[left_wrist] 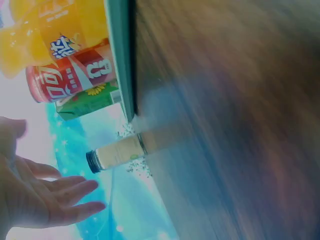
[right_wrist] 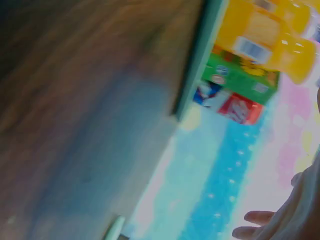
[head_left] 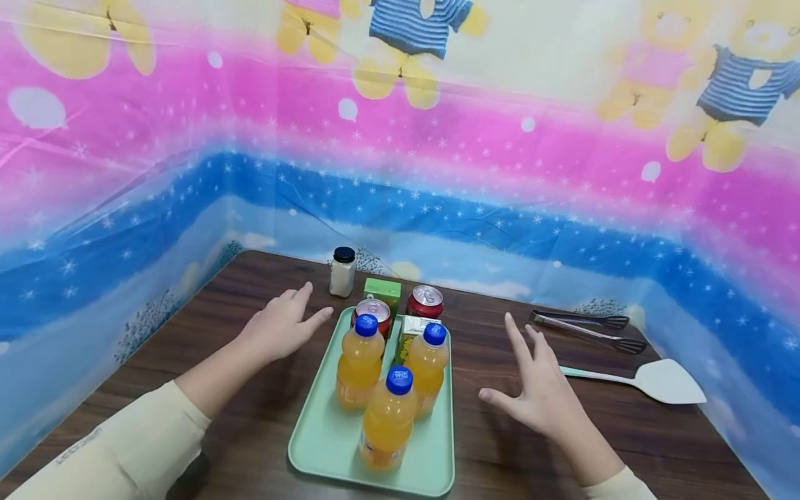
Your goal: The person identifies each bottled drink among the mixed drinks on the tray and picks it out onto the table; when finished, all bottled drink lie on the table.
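My left hand [head_left: 284, 325] hovers left of a light green tray [head_left: 325, 451], fingers extended and thumb apart, holding nothing. On the tray's other side my right hand [head_left: 540, 389] is raised with its fingers spread, also bare. Three bottles of orange drink with blue caps stand on the tray: a front bottle [head_left: 387, 423], a left bottle [head_left: 359, 368] and a right bottle [head_left: 428, 368]. Behind them are a red cola can [left_wrist: 72, 72], another red can [head_left: 425, 301], a green drink carton [head_left: 382, 292] and a second green carton [right_wrist: 240, 75], partly hidden by the bottles.
A glass jar [head_left: 342, 272] with a black lid and pale contents stands past the tray's far left corner. To the right lie metal tongs [head_left: 590, 331] and a white spatula [head_left: 669, 382] on the dark wooden table [head_left: 244, 417]. A printed cloth [head_left: 487, 153] hangs around the table.
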`<state>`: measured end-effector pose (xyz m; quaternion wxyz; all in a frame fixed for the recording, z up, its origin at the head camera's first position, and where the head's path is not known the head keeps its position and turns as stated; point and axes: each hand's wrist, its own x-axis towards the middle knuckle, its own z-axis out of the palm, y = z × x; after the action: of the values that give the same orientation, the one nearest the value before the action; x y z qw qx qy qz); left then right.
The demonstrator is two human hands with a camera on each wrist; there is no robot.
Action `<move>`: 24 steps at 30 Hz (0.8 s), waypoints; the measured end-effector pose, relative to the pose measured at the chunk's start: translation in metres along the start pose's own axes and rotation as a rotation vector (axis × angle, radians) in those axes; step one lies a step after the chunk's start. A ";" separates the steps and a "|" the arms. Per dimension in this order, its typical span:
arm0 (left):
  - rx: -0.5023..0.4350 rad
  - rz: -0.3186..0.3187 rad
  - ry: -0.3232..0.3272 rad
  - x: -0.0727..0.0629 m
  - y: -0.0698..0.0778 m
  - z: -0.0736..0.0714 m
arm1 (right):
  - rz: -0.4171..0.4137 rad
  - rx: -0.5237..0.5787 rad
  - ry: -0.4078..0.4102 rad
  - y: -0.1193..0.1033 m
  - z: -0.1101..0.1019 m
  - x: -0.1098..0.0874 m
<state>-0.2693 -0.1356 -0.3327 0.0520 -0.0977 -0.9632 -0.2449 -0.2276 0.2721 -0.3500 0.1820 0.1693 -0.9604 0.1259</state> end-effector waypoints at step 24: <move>-0.319 -0.309 -0.175 0.034 0.000 0.032 | -0.249 0.743 0.192 -0.062 -0.020 -0.011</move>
<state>-0.3044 -0.1147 -0.3555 -0.0857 0.0229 -0.9167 -0.3895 -0.1885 0.2245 -0.3249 0.2112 0.3260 -0.8004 0.4567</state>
